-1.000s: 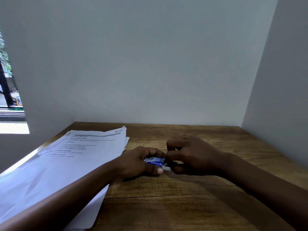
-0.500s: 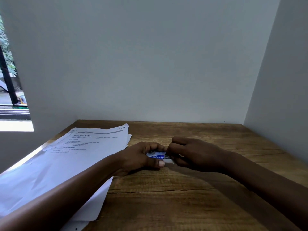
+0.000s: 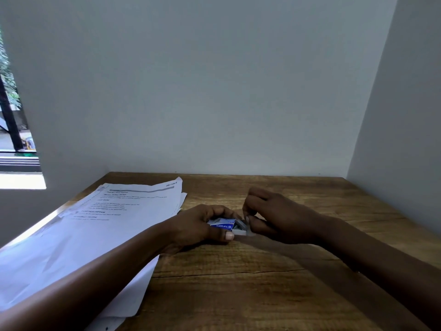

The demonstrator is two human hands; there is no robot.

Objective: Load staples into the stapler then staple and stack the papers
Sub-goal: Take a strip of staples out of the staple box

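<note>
We see a small blue-and-white staple box [image 3: 224,224] on the wooden desk [image 3: 250,295], its inner tray slid out rightward with grey staples [image 3: 239,225] inside. Our left hand [image 3: 198,225] grips the box; our right hand [image 3: 274,216] pinches the tray end. Papers [image 3: 100,223] lie left.

Wooden desk [image 3: 250,295], grey walls [image 3: 214,91], window [image 3: 14,139].

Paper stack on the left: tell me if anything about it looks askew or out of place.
The paper stack is loosely fanned, not squared: lower sheets stick out past the top sheet's far right corner and at the near edge. The left hand's forearm rests across it. No stapler shows; both hands work a small staple box.
</note>
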